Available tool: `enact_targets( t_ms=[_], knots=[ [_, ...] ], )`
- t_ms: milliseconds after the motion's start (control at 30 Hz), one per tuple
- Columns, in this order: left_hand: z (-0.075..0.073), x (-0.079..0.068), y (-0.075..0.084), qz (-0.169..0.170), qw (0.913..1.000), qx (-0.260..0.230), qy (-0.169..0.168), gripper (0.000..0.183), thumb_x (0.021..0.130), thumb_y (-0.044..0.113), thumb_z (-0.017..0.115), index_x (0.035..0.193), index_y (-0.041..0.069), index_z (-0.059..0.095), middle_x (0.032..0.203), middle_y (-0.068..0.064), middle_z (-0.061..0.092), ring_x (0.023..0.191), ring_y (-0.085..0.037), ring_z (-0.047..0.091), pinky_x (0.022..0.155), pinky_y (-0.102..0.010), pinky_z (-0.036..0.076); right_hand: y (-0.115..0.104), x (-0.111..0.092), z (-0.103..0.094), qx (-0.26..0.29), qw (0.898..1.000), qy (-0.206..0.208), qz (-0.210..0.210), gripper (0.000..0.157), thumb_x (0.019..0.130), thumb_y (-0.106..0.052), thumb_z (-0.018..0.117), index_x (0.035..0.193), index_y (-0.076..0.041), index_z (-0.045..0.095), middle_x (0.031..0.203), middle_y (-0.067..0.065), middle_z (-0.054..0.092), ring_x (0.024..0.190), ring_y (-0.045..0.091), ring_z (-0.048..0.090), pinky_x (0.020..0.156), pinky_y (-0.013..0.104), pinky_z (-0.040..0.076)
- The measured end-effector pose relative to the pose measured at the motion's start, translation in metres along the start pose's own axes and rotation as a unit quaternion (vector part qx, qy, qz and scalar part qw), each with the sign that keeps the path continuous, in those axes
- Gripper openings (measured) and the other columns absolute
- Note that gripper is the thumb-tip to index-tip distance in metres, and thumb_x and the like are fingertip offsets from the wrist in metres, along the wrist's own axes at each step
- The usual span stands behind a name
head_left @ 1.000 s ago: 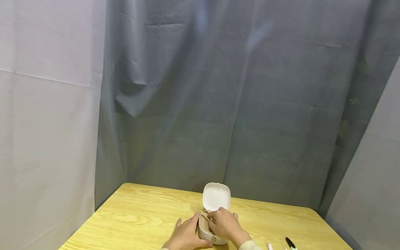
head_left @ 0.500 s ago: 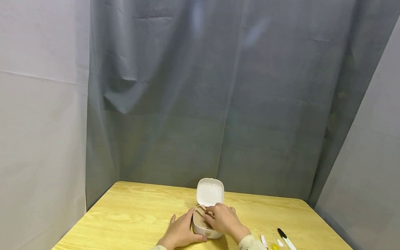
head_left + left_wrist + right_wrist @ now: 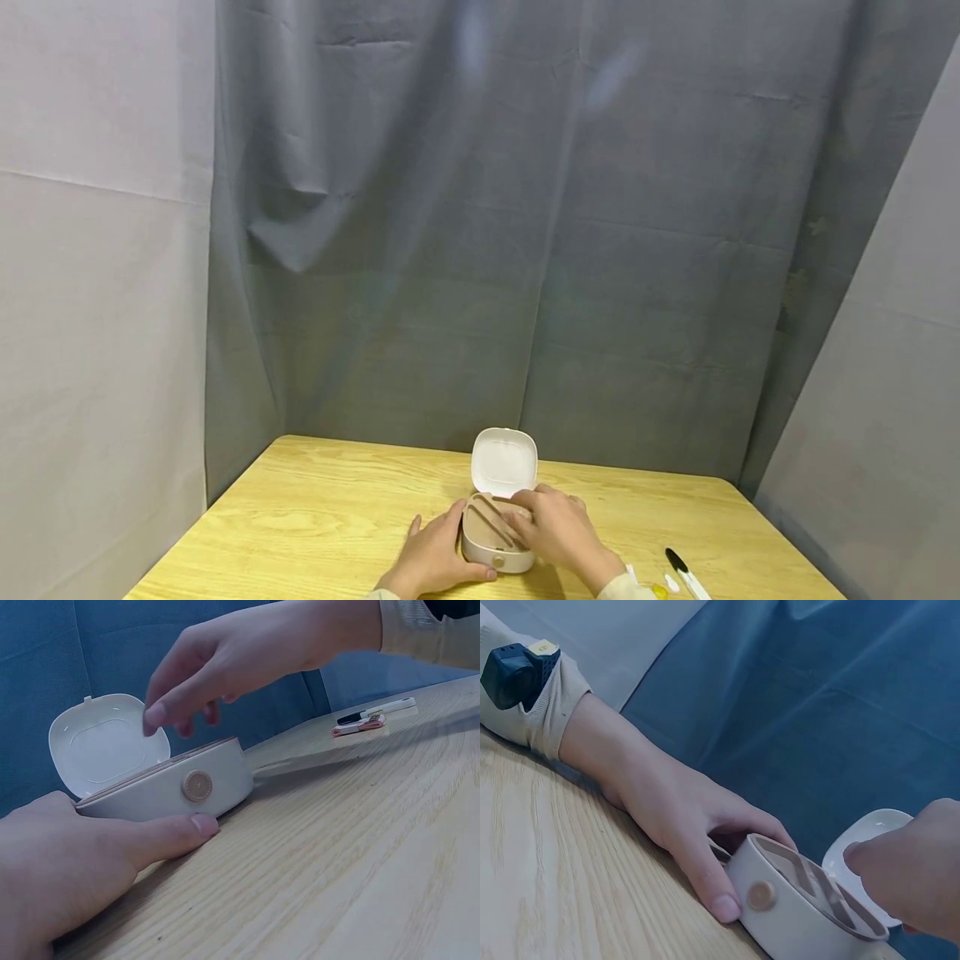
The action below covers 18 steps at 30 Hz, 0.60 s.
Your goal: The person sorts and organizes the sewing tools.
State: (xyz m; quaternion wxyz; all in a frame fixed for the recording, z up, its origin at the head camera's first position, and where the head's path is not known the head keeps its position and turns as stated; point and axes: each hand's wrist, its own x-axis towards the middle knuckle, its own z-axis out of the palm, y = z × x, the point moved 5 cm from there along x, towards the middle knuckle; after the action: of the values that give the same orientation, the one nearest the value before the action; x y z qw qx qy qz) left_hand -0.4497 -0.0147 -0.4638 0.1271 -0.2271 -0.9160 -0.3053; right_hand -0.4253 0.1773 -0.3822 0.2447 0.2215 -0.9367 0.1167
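A small white box (image 3: 487, 556) with a round tan button stands on the wooden table, its white lid (image 3: 504, 462) tipped up and back. Inside it a beige tray (image 3: 480, 525) shows slots and thin dividers. My left hand (image 3: 431, 557) holds the box from the left, thumb along the front and fingers at the side, also plain in the right wrist view. My right hand (image 3: 558, 527) hovers over the right part of the tray with fingers loosely bent. In the left wrist view nothing shows between the right fingers (image 3: 169, 712); the tray's right end is hidden in the head view.
Right of the box lie a black-and-white pen-like tool (image 3: 686, 573), a small white piece (image 3: 671, 582) and a yellow item (image 3: 660, 592). A pinkish folded thing (image 3: 358, 726) shows in the left wrist view. Grey curtains (image 3: 420, 250) hang behind the table.
My right hand has drawn back to the right from the middle of the tray, uncovering its dividers. My left hand stays at the box. The head view shifted slightly at first.
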Motion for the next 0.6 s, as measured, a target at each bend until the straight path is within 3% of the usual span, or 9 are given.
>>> enact_targets(
  t_ms=[600],
  knots=[
    [0.0, 0.0, -0.002, 0.001, 1.0, 0.001, -0.002, 0.121, 0.068, 0.078, 0.08, 0.155, 0.004, 0.04, 0.144, -0.014, 0.059, 0.13, -0.034, 0.056, 0.108, -0.08, 0.02, 0.035, -0.024, -0.013, -0.017, 0.999, 0.01, 0.036, 0.02, 0.093, -0.033, 0.078, 0.107, -0.019, 0.077, 0.092, -0.001, 0.072, 0.078, 0.016, 0.066, 0.067, 0.05, 0.053]
  ],
)
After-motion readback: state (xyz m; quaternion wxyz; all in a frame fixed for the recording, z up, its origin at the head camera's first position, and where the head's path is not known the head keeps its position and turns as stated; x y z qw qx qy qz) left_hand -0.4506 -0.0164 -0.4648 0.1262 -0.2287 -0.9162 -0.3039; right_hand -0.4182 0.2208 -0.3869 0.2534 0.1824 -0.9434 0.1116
